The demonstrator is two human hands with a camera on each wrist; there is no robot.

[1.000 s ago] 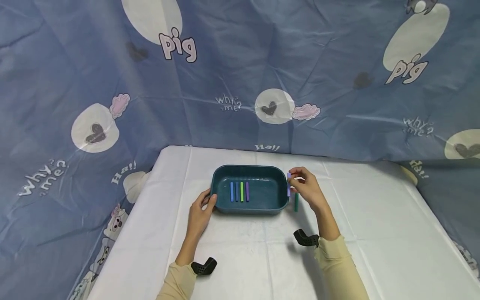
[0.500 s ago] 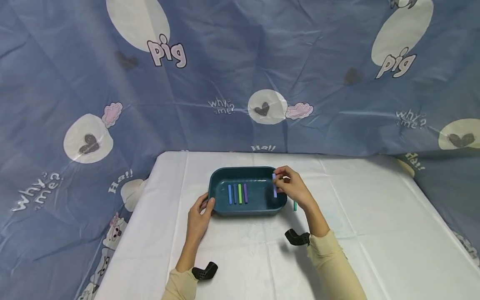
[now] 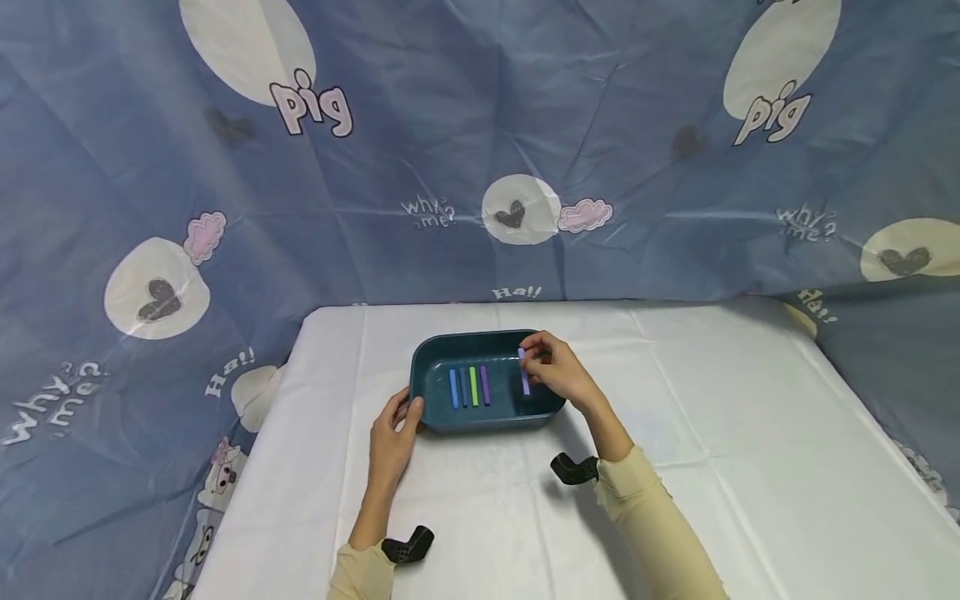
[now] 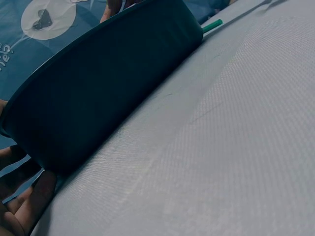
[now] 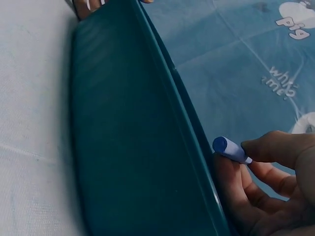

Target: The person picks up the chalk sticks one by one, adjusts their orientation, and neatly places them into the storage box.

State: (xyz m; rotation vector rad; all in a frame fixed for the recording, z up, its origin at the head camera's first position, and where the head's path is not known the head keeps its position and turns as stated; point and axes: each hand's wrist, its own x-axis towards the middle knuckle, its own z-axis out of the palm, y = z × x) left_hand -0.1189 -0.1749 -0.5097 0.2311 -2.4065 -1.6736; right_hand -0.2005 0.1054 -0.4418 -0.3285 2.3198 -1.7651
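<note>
A dark teal rectangular tray (image 3: 480,422) sits on the white-covered table. My left hand (image 3: 392,446) grips its left end, thumb at the rim and fingers around the outside. Above the tray's right part, my right hand (image 3: 561,371) pinches a lavender chalk stick (image 3: 524,373) between thumb and fingers; the right wrist view shows the end of this chalk (image 5: 231,150) just past the rim. Inside the tray lie a blue chalk (image 3: 453,389), a dark blue chalk (image 3: 463,388), a lime green chalk (image 3: 473,387) and a purple chalk (image 3: 484,386), side by side.
A green stick (image 4: 212,26) lies on the table beyond the tray's right end in the left wrist view; in the head view it is hidden. A blue printed cloth (image 3: 420,267) hangs behind the table. Black wrist devices (image 3: 408,546) sit at both sleeves.
My right hand has carried the lavender chalk leftward from outside the tray's right end to over its inside. The left hand keeps hold of the tray. The head view has shifted slightly.
</note>
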